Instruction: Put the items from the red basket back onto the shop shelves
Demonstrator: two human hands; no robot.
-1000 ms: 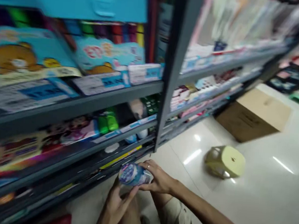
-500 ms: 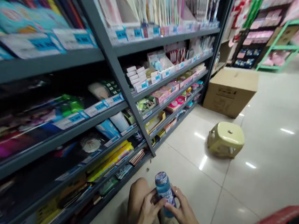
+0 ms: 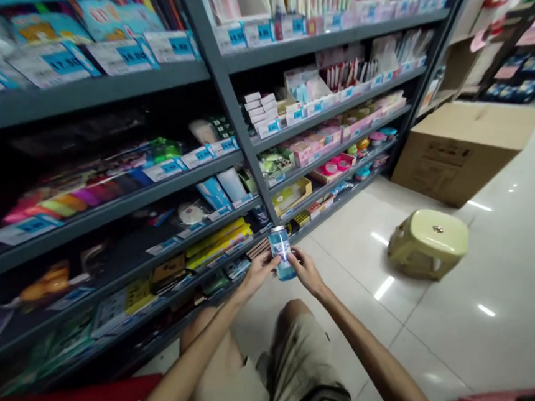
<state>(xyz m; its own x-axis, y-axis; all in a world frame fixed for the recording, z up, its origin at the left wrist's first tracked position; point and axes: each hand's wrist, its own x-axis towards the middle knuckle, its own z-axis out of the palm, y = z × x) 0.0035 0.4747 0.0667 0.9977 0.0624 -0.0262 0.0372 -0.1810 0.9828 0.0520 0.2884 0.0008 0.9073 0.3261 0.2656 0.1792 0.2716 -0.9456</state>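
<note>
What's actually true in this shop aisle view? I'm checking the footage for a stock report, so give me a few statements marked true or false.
The left hand and right hand both hold a small blue bottle. True.

The pale yellow plastic stool lies upside down. False: its seat faces up.

A cardboard box sits on the floor to the right of the shelves. True.

The shelf price labels are red. False: they are white and blue.
</note>
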